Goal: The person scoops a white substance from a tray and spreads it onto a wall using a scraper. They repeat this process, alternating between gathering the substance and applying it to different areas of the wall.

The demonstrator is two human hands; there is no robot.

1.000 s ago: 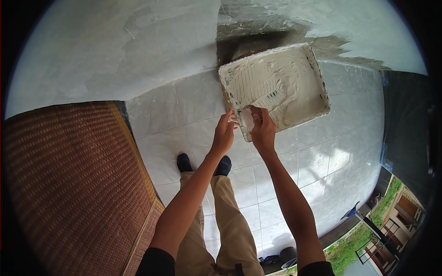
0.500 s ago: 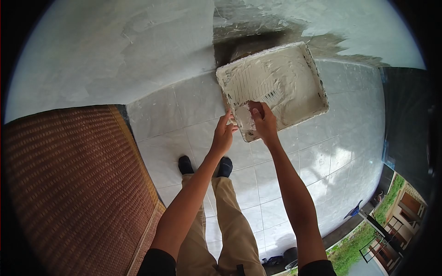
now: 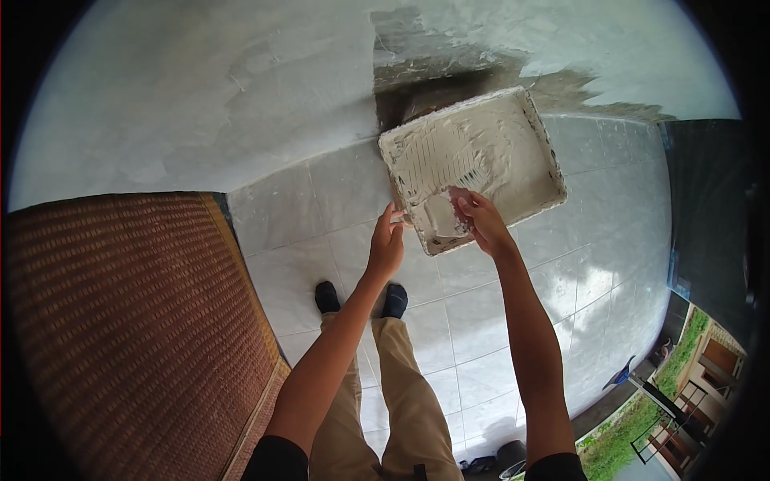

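A shallow paint tray [image 3: 513,168], coated with creamy off-white putty and ridged on part of its bed, sits tilted in view near the wall. My right hand [image 3: 484,224] grips a reddish-brown flat scraper [image 3: 461,210], its edge smeared with putty, over the near left part of the tray. Beside the tray's left rim is my left hand [image 3: 387,244], its fingers closed at the edge; the undersides of those fingers are partly hidden.
Behind the tray rises a grey wall [image 3: 305,88] with a darker rough patch [image 3: 433,72]. Pale tiles [image 3: 297,240] cover the floor under my feet. At left lies a brown woven mat [image 3: 136,313], and a dark panel [image 3: 706,192] stands at right.
My right hand has drawn the scraper slightly right and down across the tray, uncovering more of the near left corner. My left hand stays at the rim. The view has shifted slightly.
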